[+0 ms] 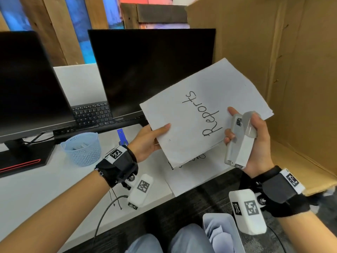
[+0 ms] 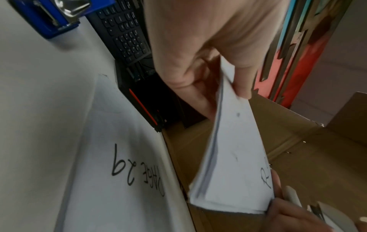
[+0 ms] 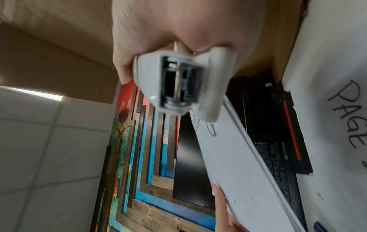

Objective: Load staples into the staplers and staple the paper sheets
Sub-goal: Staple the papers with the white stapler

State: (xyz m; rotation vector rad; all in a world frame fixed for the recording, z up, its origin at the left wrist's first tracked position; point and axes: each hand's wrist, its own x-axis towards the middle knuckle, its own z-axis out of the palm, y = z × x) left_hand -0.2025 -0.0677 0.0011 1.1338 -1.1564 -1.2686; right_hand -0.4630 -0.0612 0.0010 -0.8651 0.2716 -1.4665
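My left hand pinches a stack of white sheets marked "Reports" by its lower left edge, thumb on top, and holds it up over the desk. The left wrist view shows this stack edge on between thumb and fingers. My right hand grips a grey and white stapler upright at the stack's lower right edge; its rear end fills the right wrist view. A blue stapler lies on the desk behind my left hand, and the left wrist view catches it too.
A sheet marked "Page 29" lies at the white desk's front edge. A blue mesh basket stands left. Two monitors and a keyboard fill the back. A cardboard box walls the right. A white bin sits below.
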